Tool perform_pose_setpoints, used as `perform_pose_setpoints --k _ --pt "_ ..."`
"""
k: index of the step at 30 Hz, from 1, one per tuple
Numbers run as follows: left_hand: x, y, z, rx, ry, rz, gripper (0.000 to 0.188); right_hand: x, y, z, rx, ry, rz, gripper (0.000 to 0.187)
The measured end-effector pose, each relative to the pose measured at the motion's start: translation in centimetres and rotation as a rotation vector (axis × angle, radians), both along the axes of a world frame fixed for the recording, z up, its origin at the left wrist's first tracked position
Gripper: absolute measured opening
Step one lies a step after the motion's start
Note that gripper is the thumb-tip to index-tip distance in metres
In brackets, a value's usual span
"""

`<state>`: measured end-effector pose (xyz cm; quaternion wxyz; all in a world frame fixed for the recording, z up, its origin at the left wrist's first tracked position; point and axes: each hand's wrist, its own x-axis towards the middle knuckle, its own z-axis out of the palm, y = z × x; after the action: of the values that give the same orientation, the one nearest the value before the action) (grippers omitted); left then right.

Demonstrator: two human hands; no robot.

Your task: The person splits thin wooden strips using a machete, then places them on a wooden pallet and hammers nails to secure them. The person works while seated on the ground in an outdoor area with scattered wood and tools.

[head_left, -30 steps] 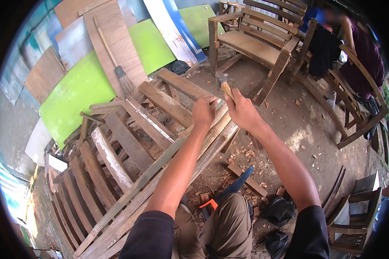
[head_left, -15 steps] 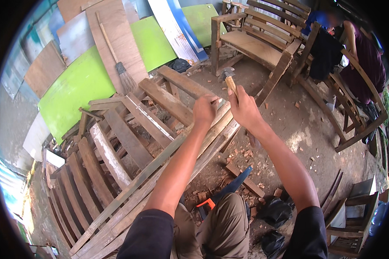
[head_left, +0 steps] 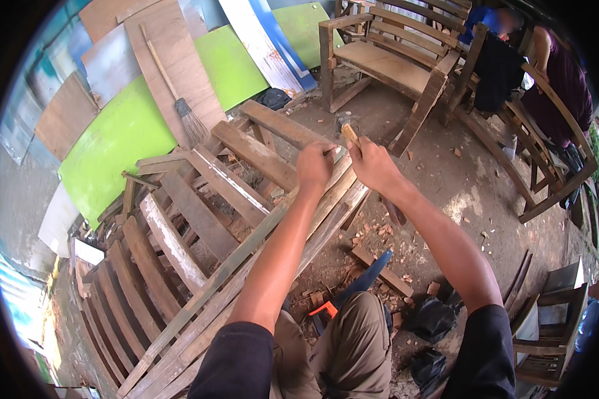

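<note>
My right hand [head_left: 377, 167] is wrapped round the wooden handle of a hammer [head_left: 350, 135], whose metal head points away from me. Just left of it, my left hand [head_left: 315, 167] is closed in a pinch at the far end of a long wooden slat [head_left: 223, 271]. What its fingertips hold is too small to make out. Other long slats [head_left: 333, 211] lie alongside under my hands, running from lower left to the centre. Beneath them, spaced wooden boards [head_left: 173, 243] form a slatted frame on the left.
By my knees lies a saw with a blue blade [head_left: 366, 278] and orange handle, among wood chips and black plastic bags [head_left: 434, 318]. A wooden bench [head_left: 386, 63] stands at the back. Two people [head_left: 558, 86] are at the far right. A broom [head_left: 190, 122] leans against panels.
The hammer has tipped, its head now lower and farther from me. My left hand stays at the slat's end. The whole view has shifted slightly.
</note>
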<state>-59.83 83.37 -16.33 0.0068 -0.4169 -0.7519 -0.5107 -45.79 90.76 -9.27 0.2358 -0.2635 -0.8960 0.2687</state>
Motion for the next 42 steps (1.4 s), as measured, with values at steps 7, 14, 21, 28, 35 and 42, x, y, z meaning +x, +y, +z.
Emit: perform_pose_setpoints --k 7,14,21,28,35,42 --pt "-0.1 -0.2 0.0 -0.021 -0.014 0.025 0.015 0.3 -0.9 1.8 -0.060 0.036 -0.001 0.037" --pt "0.1 -0.2 0.0 -0.015 -0.122 -0.003 0.020 0.5 -1.1 2.5 -0.110 0.065 -0.060 0.039" --pt "-1.4 0.6 -2.2 0.181 -0.108 0.109 0.030 -0.1 -0.8 2.8 -0.067 0.024 -0.020 0.043" --pt "-1.1 0.7 -2.0 0.107 -0.185 0.132 0.030 -0.1 0.7 1.9 -0.103 -0.022 -0.068 0.048" --pt "-2.4 0.5 -2.5 0.086 -0.091 0.161 0.026 -1.2 0.4 5.3 -0.160 -0.223 0.064 0.049" --pt "-1.3 0.7 -1.9 0.150 -0.103 0.147 0.027 -0.9 0.2 4.8 -0.131 -0.169 -0.031 0.047"
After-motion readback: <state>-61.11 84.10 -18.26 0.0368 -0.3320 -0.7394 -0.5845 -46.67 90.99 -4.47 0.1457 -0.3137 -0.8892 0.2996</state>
